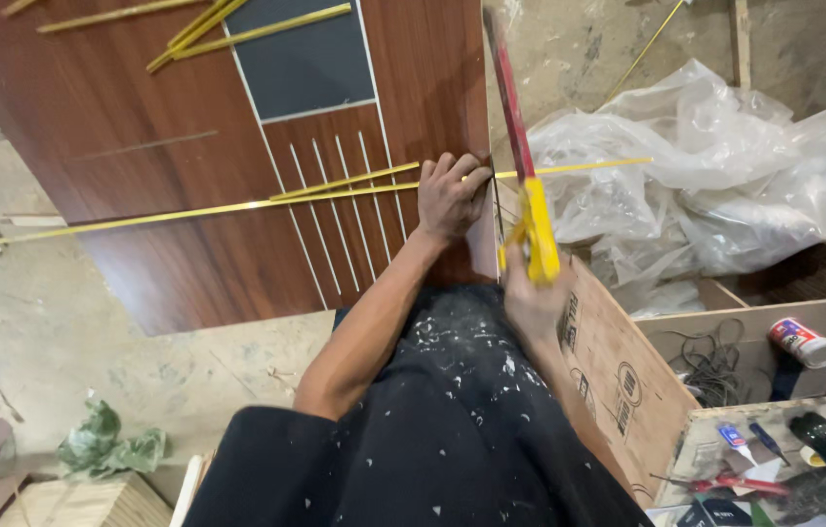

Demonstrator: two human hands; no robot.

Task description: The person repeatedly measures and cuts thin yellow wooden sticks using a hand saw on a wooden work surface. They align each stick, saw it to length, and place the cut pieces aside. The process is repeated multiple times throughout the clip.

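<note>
At the door panel's (pixel 188 146) right edge, the left hand (pixel 450 195) pins a crosswise yellow strip (pixel 237 206); the right hand (pixel 530 293) grips an upright hacksaw (pixel 522 156).

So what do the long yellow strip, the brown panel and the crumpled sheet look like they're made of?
Long yellow strip: probably brass-coloured metal or plastic trim; thin, straight, with a slight sheen.
Brown panel: looks like wood-grain laminate board; smooth streaked surface with pale inlaid lines.
Crumpled sheet: clear plastic film; translucent, shiny creases.

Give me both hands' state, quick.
Left hand: pressed down on the gold strip at the panel edge.
Right hand: closed on the saw handle.
</note>
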